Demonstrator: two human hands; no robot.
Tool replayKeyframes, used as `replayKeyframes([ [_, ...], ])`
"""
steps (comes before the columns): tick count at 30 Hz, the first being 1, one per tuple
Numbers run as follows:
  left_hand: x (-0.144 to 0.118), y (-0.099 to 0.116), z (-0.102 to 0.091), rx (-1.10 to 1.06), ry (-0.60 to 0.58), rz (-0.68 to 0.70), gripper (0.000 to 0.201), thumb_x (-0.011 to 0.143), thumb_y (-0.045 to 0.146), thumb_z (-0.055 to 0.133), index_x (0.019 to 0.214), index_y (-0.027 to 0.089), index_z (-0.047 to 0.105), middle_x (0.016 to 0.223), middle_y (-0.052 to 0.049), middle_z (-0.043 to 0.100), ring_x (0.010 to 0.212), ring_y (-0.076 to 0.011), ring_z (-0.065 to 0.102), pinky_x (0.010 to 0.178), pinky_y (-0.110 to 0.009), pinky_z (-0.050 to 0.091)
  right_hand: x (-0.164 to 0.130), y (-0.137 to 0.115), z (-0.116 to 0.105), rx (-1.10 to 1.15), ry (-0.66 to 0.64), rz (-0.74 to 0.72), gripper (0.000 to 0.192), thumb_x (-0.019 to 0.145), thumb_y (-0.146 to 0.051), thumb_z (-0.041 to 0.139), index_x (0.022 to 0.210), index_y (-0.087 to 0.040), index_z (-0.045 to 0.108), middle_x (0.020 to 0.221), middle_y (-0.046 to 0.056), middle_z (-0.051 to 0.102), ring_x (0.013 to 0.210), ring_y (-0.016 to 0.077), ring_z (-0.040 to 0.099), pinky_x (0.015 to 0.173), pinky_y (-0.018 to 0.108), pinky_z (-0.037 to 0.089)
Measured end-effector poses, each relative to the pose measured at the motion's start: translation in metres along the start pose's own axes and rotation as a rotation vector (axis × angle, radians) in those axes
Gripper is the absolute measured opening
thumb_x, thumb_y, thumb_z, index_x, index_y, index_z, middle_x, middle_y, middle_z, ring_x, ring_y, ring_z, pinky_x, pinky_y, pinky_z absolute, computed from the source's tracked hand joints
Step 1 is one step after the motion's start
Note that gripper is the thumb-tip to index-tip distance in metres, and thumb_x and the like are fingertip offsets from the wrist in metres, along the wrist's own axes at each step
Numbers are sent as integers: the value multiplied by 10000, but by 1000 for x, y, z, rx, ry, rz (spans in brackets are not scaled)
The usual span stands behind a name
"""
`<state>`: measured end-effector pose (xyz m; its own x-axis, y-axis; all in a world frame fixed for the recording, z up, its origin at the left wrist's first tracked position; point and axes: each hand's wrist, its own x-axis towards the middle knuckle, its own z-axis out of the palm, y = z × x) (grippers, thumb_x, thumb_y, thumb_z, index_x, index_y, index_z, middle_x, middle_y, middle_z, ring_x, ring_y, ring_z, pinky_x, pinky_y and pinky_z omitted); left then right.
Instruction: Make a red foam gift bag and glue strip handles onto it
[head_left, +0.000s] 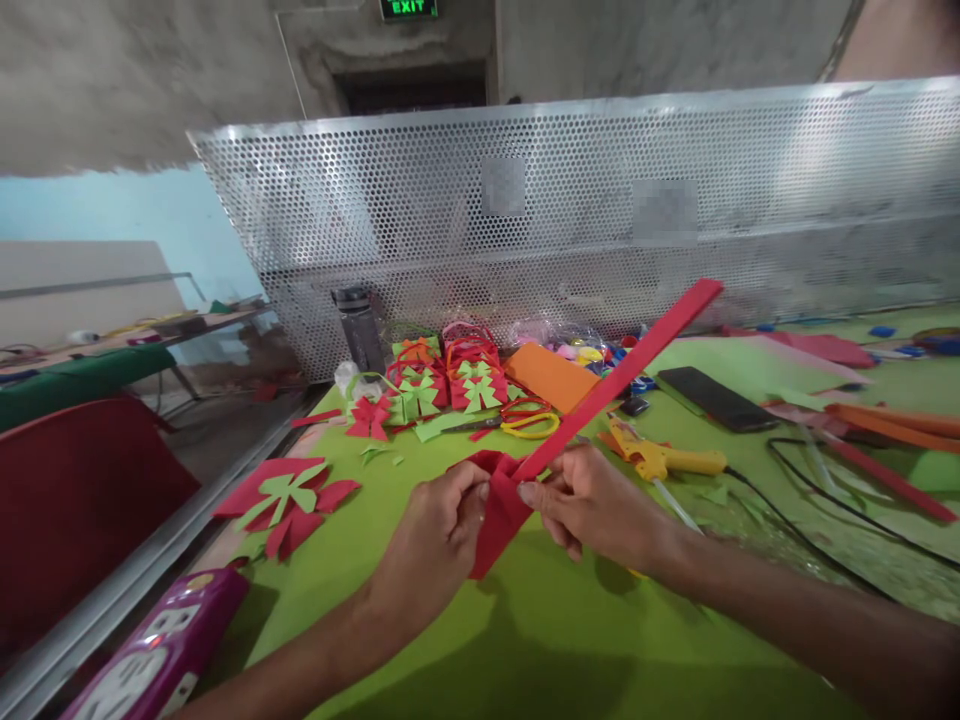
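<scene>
Far left: purple power strip (pixel 154 655) at the bench (pixel 540 640) edge, then a finished red-and-green paper bow (pixel 289 498) lying flat on the green bench cover.

Left hand (pixel 439 535) is closed, pinching the folded end of the red foam strip (pixel 600 395) between thumb and fingertips, just above the bench. The fold there forms a small loop or pleat, with a loose flap hanging below the hand.

Right hand (pixel 592 500) is also closed on the same strip, touching the left at the fold; thumb and forefinger pinch where the long free end starts. That free end runs up and to the right, in the air, over the clutter.

Judgement: step in hand looks like folding the strip into a bow loop, early stage, one fold made and most of the strip unused. Next move likely needs the left pinch to hold the crease while the right brings more strip over; any slip and the fold opens.

Behind the hands: pile of finished bows (pixel 442 385), orange foam sheet (pixel 551 375). Right of the hands: yellow glue gun (pixel 664 460) with its black cord (pixel 817 535), near but untouched. Further right: black phone (pixel 716 398), more red and orange strips (pixel 892 440).
</scene>
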<state>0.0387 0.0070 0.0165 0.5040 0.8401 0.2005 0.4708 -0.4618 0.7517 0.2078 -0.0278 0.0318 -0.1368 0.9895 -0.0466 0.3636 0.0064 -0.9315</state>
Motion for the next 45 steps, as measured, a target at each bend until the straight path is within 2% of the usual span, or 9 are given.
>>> replayKeyframes([
  [9,-2,3,3,-50,1,18,217,889,292,370,741,184,486,592,29,471,510,-102,404,475,-205,306,-1,-1,1,-134,110,-58,255,772,-220,489,541,-199,383,430,-79,348,367,46,288,354,190,216],
  [17,-2,0,6,-110,-17,-13,232,892,318,375,738,184,485,600,32,468,518,-95,392,474,-200,287,-3,0,3,-435,247,-279,349,768,-207,441,493,-221,227,456,-61,218,426,73,197,391,247,164],
  [20,-1,1,7,-161,-27,-18,226,883,318,389,734,178,485,596,35,461,509,-90,376,461,-197,271,-4,5,5,-536,296,-281,338,789,-253,439,480,-216,306,438,-53,265,412,82,241,390,243,185],
  [23,0,2,7,-177,-9,-17,236,873,318,398,710,171,484,582,36,439,505,-88,356,453,-198,259,-3,11,4,-592,329,-304,203,810,-272,450,656,-200,561,520,-17,496,475,113,418,457,234,298],
  [25,0,4,7,-177,15,-19,234,862,306,408,686,170,478,568,41,420,499,-86,342,446,-196,253,-2,14,3,-595,311,-361,184,819,-250,451,834,-208,629,661,9,619,559,131,510,527,238,350],
  [29,-1,7,6,-229,26,-22,211,851,284,414,698,166,500,574,36,457,488,-85,368,442,-191,272,-2,20,3,-658,255,-496,234,829,-208,433,941,-187,637,661,17,646,512,122,515,506,237,332],
  [35,0,7,6,-246,76,-7,208,849,270,416,712,162,528,587,25,506,507,-94,402,468,-195,315,-6,21,7,-854,292,-542,353,865,-200,351,1128,-132,577,663,70,674,501,146,546,492,256,320],
  [38,1,4,5,-252,95,-7,200,850,271,420,723,164,530,585,28,506,506,-97,413,474,-199,322,-7,19,6,-932,232,-533,419,840,-161,343,1219,-111,515,653,82,673,502,164,557,478,269,304],
  [45,1,2,5,-130,120,22,198,866,255,403,732,169,520,618,23,513,555,-106,428,526,-214,334,-9,5,-1,-496,146,-391,322,908,-288,335,971,-159,624,482,-30,491,430,105,444,465,221,339],
])
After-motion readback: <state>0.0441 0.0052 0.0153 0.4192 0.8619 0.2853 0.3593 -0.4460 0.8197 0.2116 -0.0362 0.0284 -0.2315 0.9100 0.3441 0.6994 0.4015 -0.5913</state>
